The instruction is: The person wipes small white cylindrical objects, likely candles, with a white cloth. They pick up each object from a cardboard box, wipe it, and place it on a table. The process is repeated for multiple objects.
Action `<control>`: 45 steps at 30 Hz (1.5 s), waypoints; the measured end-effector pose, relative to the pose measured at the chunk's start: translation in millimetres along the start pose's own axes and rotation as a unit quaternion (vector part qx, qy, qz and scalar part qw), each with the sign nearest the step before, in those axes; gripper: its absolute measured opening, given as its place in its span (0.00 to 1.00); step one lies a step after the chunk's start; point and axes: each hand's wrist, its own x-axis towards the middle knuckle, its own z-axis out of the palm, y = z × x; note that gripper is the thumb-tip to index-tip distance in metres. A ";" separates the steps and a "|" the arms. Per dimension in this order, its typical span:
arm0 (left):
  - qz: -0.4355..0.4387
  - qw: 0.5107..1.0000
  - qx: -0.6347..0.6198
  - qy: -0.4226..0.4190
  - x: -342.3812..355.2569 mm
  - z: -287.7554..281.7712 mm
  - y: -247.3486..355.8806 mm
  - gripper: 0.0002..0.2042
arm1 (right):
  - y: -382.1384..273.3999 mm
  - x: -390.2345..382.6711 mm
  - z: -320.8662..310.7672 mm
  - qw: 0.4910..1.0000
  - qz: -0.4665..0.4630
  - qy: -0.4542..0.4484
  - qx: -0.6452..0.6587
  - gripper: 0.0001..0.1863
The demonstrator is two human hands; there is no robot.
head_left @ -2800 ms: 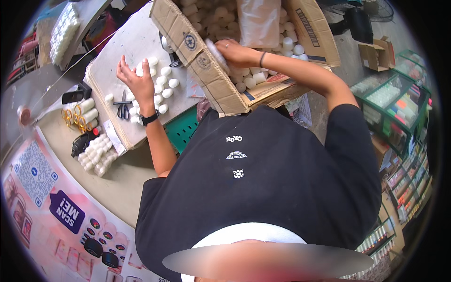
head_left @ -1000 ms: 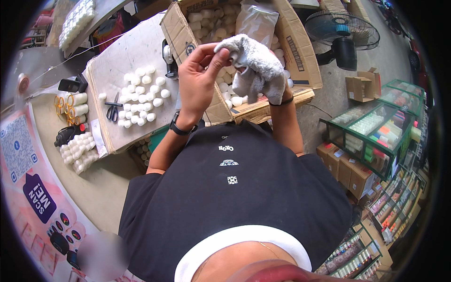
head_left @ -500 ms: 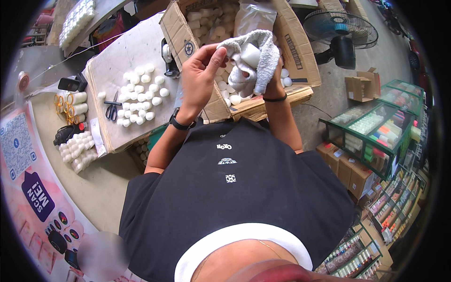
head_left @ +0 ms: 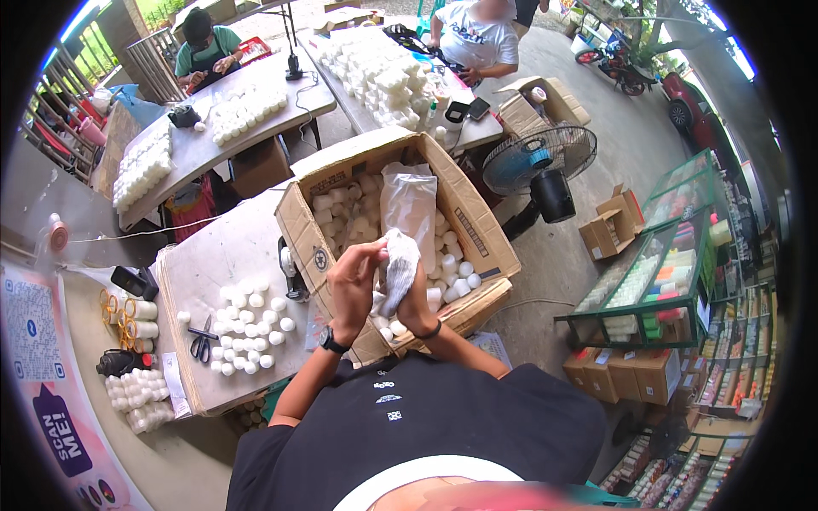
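Note:
My left hand (head_left: 354,285) pinches the upper edge of a white-and-grey cloth (head_left: 399,260). My right hand (head_left: 414,305) grips the same cloth from the right; whatever the folded cloth covers is hidden. Both hands are over an open cardboard box (head_left: 471,228) full of small white cylinders (head_left: 452,278), with a clear plastic bag (head_left: 409,198) lying on them. Beside the box at left, loose white cylinders (head_left: 247,328) and black scissors (head_left: 203,339) lie on a pale table (head_left: 209,247).
Two co-workers (head_left: 204,53) (head_left: 477,43) are at back tables bearing white cylinders. A fan (head_left: 552,194) stands right of the box. Glass display cases (head_left: 635,298) and cartons (head_left: 648,375) line the right. Bundled cylinders (head_left: 136,396) lie at left.
My view has lifted, bringing the co-workers and back tables in. The cloth, earlier spread with a white cylinder showing inside, is now folded narrower between my hands.

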 end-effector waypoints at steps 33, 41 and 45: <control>0.144 0.928 0.271 -0.212 -15.8 -20.6 -3.5 0.22 | 20.7 27.9 -64.5 0.979 -0.063 -0.061 -0.187 0.12; 0.099 0.939 0.208 -0.256 -8.2 -30.5 -9.7 0.24 | 11.5 19.7 -60.4 0.995 -0.015 -0.030 -0.091 0.14; 0.115 0.930 0.241 -0.253 -8.4 -29.0 -5.1 0.27 | 11.1 22.8 -64.7 0.997 0.027 -0.027 -0.068 0.14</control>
